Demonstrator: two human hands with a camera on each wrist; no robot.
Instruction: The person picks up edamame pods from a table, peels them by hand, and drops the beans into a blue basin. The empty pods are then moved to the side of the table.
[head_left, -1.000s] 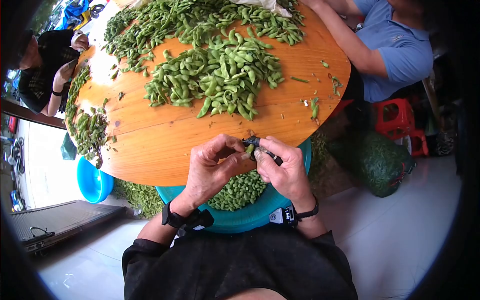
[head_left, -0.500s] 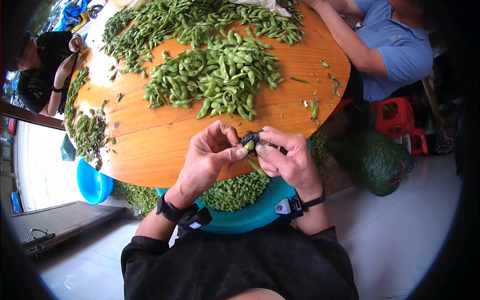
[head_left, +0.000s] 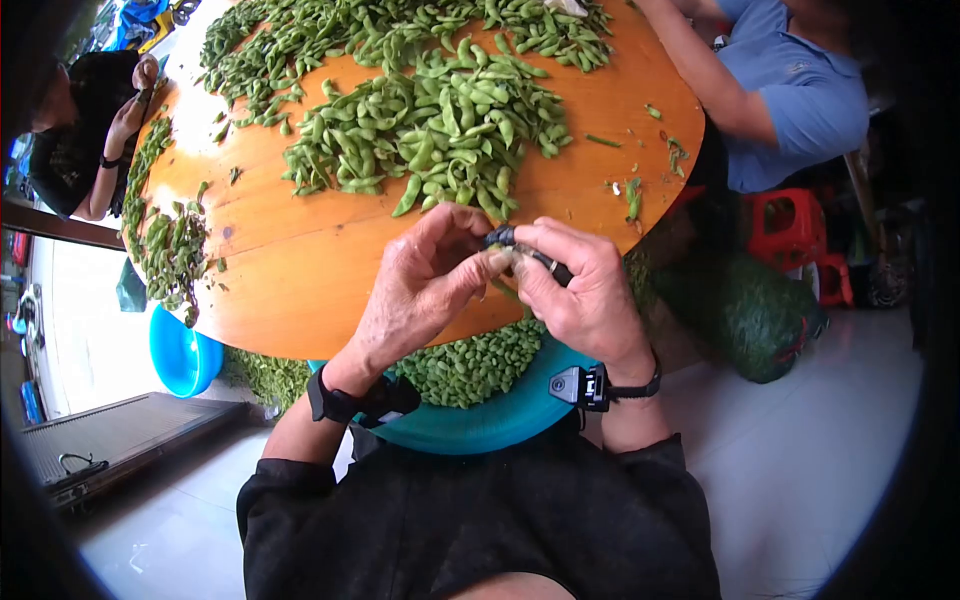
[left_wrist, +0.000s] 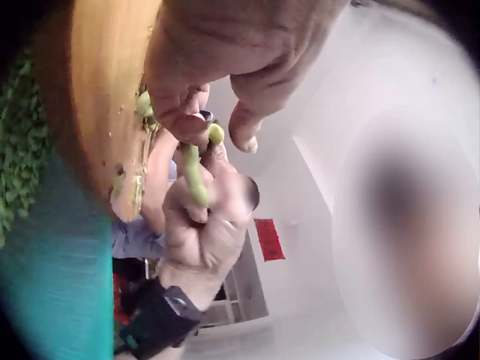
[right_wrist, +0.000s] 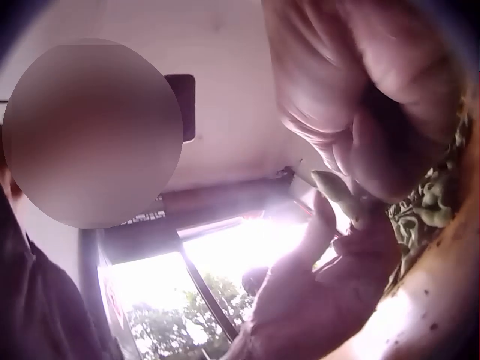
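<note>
Above the table's near edge, my left hand (head_left: 425, 275) and right hand (head_left: 580, 290) meet at the fingertips over one green soybean pod (left_wrist: 196, 180). The right fingers grip the pod, whose lower part hangs below them. My left thumb and fingers pinch at its upper end, mostly hidden from the head view. A rounded green bean (left_wrist: 216, 133) shows by the fingertips in the left wrist view. A black covering (head_left: 500, 236) is at the right index fingertip, and a dark slim piece (head_left: 556, 268) lies across that hand. Below, shelled beans (head_left: 470, 368) fill a teal basin (head_left: 465, 437).
A large heap of pods (head_left: 430, 130) covers the wooden table (head_left: 290, 270), with pod scraps (head_left: 168, 255) along its left edge. Two other people sit at the sides. A blue basin (head_left: 185, 352), a red stool (head_left: 785, 230) and a full green bag (head_left: 750, 320) stand on the floor.
Both hands have moved a little up in the head view, nearer the pod heap. The green bean seen between the fingertips half a second ago is now covered by them there.
</note>
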